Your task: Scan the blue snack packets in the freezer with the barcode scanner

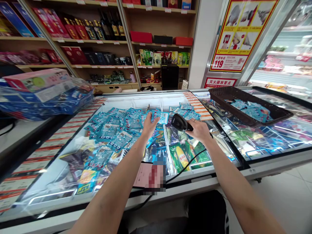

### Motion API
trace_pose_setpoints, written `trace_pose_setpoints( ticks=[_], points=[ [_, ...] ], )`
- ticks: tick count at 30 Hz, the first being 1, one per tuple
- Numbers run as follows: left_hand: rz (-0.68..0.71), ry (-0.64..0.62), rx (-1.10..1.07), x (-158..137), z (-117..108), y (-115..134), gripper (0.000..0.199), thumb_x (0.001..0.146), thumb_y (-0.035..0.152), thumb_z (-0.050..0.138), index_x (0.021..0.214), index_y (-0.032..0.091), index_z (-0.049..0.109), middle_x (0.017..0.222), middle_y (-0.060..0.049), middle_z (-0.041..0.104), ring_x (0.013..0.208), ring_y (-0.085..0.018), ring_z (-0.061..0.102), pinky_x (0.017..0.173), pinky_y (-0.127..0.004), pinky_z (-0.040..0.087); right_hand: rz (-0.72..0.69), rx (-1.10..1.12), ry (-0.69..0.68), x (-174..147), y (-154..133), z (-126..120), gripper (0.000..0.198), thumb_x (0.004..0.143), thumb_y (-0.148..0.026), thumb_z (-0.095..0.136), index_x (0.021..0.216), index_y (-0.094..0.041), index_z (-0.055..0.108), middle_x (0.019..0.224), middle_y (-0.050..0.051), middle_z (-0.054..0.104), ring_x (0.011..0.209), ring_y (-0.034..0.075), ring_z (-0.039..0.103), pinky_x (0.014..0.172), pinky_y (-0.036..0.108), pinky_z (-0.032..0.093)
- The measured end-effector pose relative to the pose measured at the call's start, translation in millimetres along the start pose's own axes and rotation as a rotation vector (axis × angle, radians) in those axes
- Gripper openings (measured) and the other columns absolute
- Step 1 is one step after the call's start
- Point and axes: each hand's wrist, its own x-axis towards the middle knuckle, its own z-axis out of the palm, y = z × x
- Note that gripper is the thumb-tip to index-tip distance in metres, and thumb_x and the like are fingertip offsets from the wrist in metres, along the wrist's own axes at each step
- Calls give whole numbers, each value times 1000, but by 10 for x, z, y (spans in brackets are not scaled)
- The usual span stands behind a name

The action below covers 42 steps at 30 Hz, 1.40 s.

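**Handling of the Blue Packet and Scanner**

The blue packet [162, 117] is being held by the left hand [148, 126] above the glass-topped case [190, 190], at the right side of the pile of blue packets [117, 123]. Its left edge is being pinched between thumb and fingers; whether it is being pressed firmly cannot be told. A white printed panel is being left exposed. The scanner [179, 123] is being grasped round its handle by the right hand [200, 130], its head being kept just beside the packet, apart from it.

The packet is being judged light, soft and, given its glossy film, probably slippery. An edge or corner is being recommended for the hold, the panel being left uncovered and the middle being spared from crushing. The scanner is being rated stiff and heavier; its handle is being preferred, with possible drag from the black cable [195, 158] being allowed for.
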Motion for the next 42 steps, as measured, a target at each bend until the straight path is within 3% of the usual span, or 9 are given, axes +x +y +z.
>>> trace_pose_setpoints(
  ticks=[15,29,38,42],
  points=[
    [-4,-60,169,-7,-9,0,44,80,53,51,109,20,47,94,-6,58,88,-20,54,80,-34,41,-64,-1,60,-7,-17,4,33,78,-37,58,107,-22,58,97,3,65,83,19,60,62,26,35],
    [-33,-94,181,-23,-9,32,49,81,54,49,115,19,45,99,-8,57,93,-22,53,84,-37,41,-118,-4,64,-5,-44,-8,34,78,-38,59,107,-20,59,93,5,65,82,19,59,60,25,35],
    [-29,-83,196,-35,-9,81,46,81,53,49,111,19,46,92,-7,57,84,-21,55,78,-36,42,-29,31,-7,3,-57,-61,36,80,-39,56,112,-21,58,101,6,65,88,20,59,65,25,36],
    [-12,-67,240,-49,15,75,49,83,49,48,119,17,42,98,-10,57,90,-24,56,82,-39,43,159,-30,71,11,19,-64,36,80,-44,55,108,-21,59,98,7,64,85,21,59,63,26,35]
  ],
)
